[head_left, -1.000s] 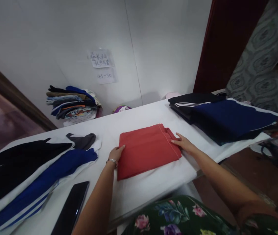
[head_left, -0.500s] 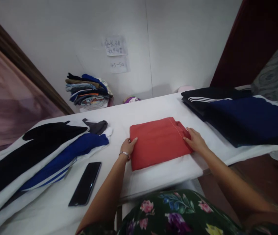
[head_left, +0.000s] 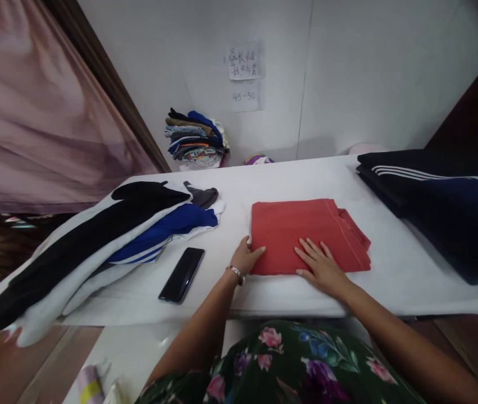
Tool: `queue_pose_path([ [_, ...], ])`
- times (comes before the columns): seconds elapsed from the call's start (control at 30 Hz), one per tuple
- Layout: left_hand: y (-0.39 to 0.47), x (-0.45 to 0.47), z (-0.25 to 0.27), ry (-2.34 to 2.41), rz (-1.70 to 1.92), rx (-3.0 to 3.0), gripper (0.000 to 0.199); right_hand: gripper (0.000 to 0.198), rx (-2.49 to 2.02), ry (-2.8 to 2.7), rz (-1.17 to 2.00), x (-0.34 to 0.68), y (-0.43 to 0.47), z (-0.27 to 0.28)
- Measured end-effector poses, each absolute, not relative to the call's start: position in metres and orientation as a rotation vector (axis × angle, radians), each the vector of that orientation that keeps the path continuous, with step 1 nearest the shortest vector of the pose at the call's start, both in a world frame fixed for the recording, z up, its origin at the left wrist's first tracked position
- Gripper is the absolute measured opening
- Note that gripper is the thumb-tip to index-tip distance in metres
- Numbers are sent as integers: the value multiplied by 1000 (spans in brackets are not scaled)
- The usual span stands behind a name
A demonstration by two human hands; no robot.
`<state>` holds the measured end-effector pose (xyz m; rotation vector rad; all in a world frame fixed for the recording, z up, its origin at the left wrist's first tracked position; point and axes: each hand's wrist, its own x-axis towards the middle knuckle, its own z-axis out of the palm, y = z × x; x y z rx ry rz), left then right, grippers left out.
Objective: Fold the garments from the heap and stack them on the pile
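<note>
A folded red garment [head_left: 289, 221] lies flat on the white-covered table [head_left: 230, 235] in front of me, with a stitched line and layered edges at its right end. My left hand [head_left: 246, 259] grips its lower left edge, thumb on top and the other fingers curled at the side, partly hidden. On the garment's front middle rests my right hand [head_left: 322, 267], flat with its fingers spread. A bracelet [head_left: 236, 273] circles my left wrist.
Black, white and blue clothes [head_left: 150, 224] lie loosely at the left, a phone [head_left: 182, 275] beside them. Dark folded clothes [head_left: 436, 202] are stacked at the right. Behind the table rises a clothes pile [head_left: 196, 137]; paper notes [head_left: 247, 59] hang on the wall.
My right hand has moved from the garment's right edge to lie flat on its front middle. The left hand stays at the left edge. The view has shifted left.
</note>
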<state>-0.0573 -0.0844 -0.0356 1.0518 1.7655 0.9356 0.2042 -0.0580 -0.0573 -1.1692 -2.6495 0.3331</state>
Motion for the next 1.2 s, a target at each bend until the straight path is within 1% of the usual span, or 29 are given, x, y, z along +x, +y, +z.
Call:
queue_pose_path([
  [0.1, -105, -48, -37, 1732, 910, 975, 77, 64, -1107, -2649, 326, 192, -61, -43],
  [0.17, -111, -44, -37, 1752, 885, 979, 72, 65, -987, -2704, 323, 178, -66, -35],
  [0.3, -113, -44, -36, 1895, 805, 1181, 60, 64, -831, -2827, 393, 156, -70, -42],
  [0.37, -114, -48, -33, 1976, 713, 1327, 54, 63, -828, -2835, 411, 154, -70, -51],
  [0.47, -111, -61, -22, 2048, 446, 1449, 50, 63, -837, -2826, 441, 156, -70, -54],
  [0.53, -101, -71, -10, 2101, 375, 1479, 51, 64, -837, -2818, 465, 152, -72, -46],
  [0.63, -66, -77, 7, 2165, 513, 1601, 50, 66, -713, -2831, 495, 135, -75, -30],
  [0.7, -32, -73, 11, 2118, 590, 1764, 50, 68, -602, -2854, 520, 120, -74, -24],
  [0.77, 3, -65, 9, 2015, 586, 1944, 51, 69, -553, -2879, 550, 107, -72, -25],
  [0.87, 46, -55, -4, 1942, 376, 2060, 55, 71, -531, -2918, 583, 98, -69, -33],
  [0.97, 69, -51, -20, 1945, 131, 1998, 64, 75, -526, -2928, 575, 98, -68, -41],
  [1.07, 74, -53, -29, 1936, 87, 1979, 67, 78, -517, -2917, 563, 100, -70, -44],
  [1.2, 71, -53, -28, 1936, 72, 1983, 69, 83, -493, -2910, 572, 99, -72, -42],
])
